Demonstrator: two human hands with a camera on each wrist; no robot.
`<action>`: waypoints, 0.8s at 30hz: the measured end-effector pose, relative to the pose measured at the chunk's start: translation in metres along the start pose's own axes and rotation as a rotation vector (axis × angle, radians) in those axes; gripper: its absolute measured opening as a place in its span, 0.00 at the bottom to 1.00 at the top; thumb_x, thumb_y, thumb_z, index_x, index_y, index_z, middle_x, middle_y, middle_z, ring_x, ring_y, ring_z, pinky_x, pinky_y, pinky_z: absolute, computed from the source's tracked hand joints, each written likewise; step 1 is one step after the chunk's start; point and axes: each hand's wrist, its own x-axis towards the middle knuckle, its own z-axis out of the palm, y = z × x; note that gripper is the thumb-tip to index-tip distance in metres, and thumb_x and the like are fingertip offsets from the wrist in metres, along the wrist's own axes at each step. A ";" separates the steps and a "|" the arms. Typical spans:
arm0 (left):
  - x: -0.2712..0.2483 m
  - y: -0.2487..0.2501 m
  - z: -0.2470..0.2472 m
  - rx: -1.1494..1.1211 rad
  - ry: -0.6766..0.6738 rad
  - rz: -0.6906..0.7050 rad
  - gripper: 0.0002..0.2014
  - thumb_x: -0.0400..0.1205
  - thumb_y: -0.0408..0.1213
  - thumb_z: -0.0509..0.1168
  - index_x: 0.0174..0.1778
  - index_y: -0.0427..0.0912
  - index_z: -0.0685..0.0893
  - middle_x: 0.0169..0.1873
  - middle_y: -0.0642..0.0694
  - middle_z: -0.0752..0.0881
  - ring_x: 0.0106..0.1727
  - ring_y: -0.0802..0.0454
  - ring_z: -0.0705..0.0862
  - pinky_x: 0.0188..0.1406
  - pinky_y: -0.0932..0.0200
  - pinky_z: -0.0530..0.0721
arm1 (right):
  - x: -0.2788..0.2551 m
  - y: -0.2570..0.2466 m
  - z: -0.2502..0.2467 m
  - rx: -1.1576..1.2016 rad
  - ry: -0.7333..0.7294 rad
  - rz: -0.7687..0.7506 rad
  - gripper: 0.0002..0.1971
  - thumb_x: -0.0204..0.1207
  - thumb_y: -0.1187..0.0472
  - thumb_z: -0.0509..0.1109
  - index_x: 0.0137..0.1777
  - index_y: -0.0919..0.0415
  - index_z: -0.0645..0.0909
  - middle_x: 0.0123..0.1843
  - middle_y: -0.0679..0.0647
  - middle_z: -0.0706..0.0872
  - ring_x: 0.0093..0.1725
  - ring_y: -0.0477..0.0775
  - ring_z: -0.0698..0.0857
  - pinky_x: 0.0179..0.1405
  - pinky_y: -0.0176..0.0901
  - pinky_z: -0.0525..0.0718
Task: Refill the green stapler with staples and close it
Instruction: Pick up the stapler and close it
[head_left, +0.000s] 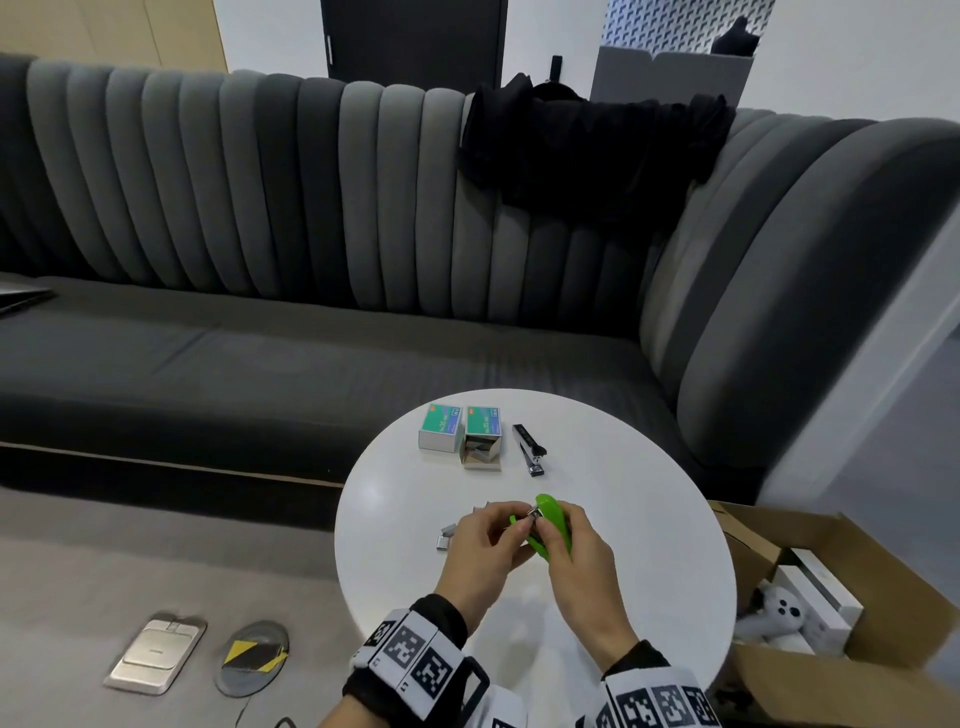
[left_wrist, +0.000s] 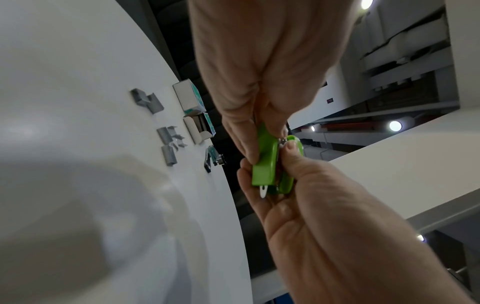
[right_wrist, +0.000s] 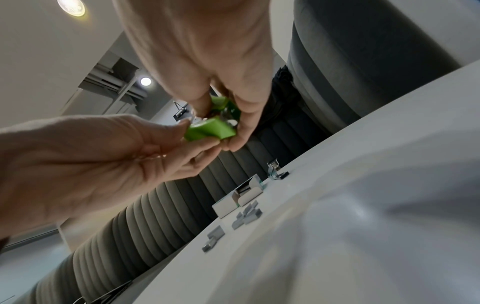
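Observation:
The green stapler (head_left: 553, 519) is held above the round white table (head_left: 395, 519), its lid swung apart from its base. My left hand (head_left: 511, 527) pinches the narrow green base (left_wrist: 266, 160). My right hand (head_left: 550, 535) wraps round the curved lid, its thumb lying along the gap. Between the two thumbs a bit of bright metal shows; whether it is staples or the magazine I cannot tell. Several loose staple strips (head_left: 448, 535) lie on the table left of my hands. From the right wrist view the base (right_wrist: 210, 129) sits between both sets of fingers.
At the table's far side stand a closed staple box (head_left: 440, 427), an open one with staples inside (head_left: 483, 441) and a black stapler (head_left: 530, 449). A grey sofa (head_left: 260, 364) runs behind. An open cardboard box (head_left: 857, 649) sits on the floor at the right.

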 end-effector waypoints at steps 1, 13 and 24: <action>0.000 0.000 0.000 -0.009 0.004 0.006 0.09 0.82 0.28 0.60 0.54 0.30 0.82 0.42 0.39 0.84 0.45 0.53 0.85 0.44 0.69 0.87 | 0.000 0.000 0.000 0.014 0.007 0.000 0.11 0.81 0.61 0.60 0.62 0.57 0.76 0.52 0.51 0.84 0.54 0.50 0.83 0.44 0.25 0.79; 0.005 -0.011 -0.010 -0.031 0.013 -0.026 0.11 0.80 0.27 0.62 0.57 0.31 0.82 0.47 0.39 0.87 0.44 0.57 0.87 0.45 0.71 0.86 | 0.015 0.004 -0.018 -0.178 -0.260 0.014 0.13 0.76 0.65 0.67 0.60 0.54 0.77 0.52 0.52 0.85 0.53 0.55 0.84 0.52 0.38 0.82; 0.021 -0.037 -0.016 1.116 -0.412 0.003 0.25 0.82 0.35 0.59 0.76 0.44 0.64 0.80 0.46 0.60 0.82 0.49 0.56 0.81 0.54 0.53 | 0.063 0.051 -0.060 -0.483 -0.162 0.185 0.15 0.70 0.68 0.71 0.57 0.65 0.78 0.56 0.62 0.86 0.50 0.56 0.80 0.46 0.40 0.72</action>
